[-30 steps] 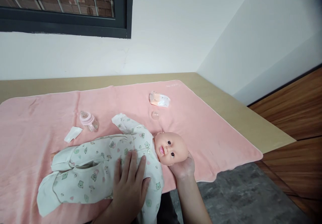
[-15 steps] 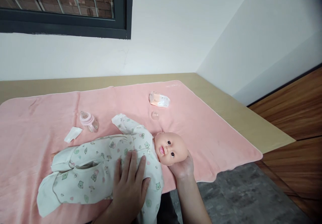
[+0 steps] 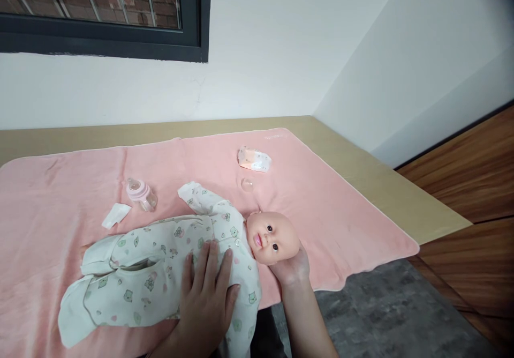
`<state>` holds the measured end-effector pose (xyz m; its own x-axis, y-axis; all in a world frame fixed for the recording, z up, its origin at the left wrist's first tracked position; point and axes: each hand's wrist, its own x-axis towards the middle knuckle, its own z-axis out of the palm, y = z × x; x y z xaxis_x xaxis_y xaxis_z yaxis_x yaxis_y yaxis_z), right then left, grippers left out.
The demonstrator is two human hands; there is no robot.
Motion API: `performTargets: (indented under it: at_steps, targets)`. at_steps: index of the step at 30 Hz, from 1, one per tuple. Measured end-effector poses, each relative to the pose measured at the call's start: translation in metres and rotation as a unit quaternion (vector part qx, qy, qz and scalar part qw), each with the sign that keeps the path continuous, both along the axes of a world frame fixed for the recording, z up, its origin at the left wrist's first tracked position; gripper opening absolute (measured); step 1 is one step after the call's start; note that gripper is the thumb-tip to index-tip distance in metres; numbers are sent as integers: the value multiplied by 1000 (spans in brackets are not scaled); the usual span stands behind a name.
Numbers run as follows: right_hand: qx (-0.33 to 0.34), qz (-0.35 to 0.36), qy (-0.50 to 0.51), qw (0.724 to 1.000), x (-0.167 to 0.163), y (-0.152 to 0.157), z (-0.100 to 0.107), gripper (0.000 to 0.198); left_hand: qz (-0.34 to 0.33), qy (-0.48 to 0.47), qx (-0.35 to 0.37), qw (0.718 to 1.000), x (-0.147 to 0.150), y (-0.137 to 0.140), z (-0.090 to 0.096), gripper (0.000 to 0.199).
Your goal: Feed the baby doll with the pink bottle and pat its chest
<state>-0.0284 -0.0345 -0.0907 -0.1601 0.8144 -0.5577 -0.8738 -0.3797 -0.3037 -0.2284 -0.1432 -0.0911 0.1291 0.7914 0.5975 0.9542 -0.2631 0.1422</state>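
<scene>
A baby doll [image 3: 172, 251] in a white printed sleepsuit lies on its back on a pink blanket [image 3: 345, 229], head toward the right. My left hand [image 3: 209, 293] rests flat on the doll's chest and belly, fingers stretched out. Under the back of the doll's head, my right hand [image 3: 295, 269] is cupped and supports it; most of its fingers are hidden behind the head. Beyond the doll's legs lies a small pink baby bottle [image 3: 142, 194], tipped on its side. A folded white tissue [image 3: 116, 215] is beside the bottle.
A small white and peach packet [image 3: 254, 159] and a clear round cap [image 3: 247, 185] lie beyond the doll's head. The blanket covers much of a pale wooden table [image 3: 373, 197]. A white wall and a dark-framed window [image 3: 203, 25] stand behind; wooden panels [image 3: 474, 159] are at the right.
</scene>
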Motion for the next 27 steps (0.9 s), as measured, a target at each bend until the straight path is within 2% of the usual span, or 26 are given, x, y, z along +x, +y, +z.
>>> performTargets:
  at_steps: [12, 20, 27]
  targets:
    - [1, -10, 5, 1000, 2, -4, 1, 64, 1, -9, -4, 1000, 0, 0, 0, 55]
    - [17, -9, -13, 1000, 4, -2, -9, 68, -2, -7, -2, 1000, 1, 1, 1, 55]
    - [3, -6, -21, 1000, 1, -3, -2, 66, -1, -10, 3, 1000, 1, 1, -1, 54]
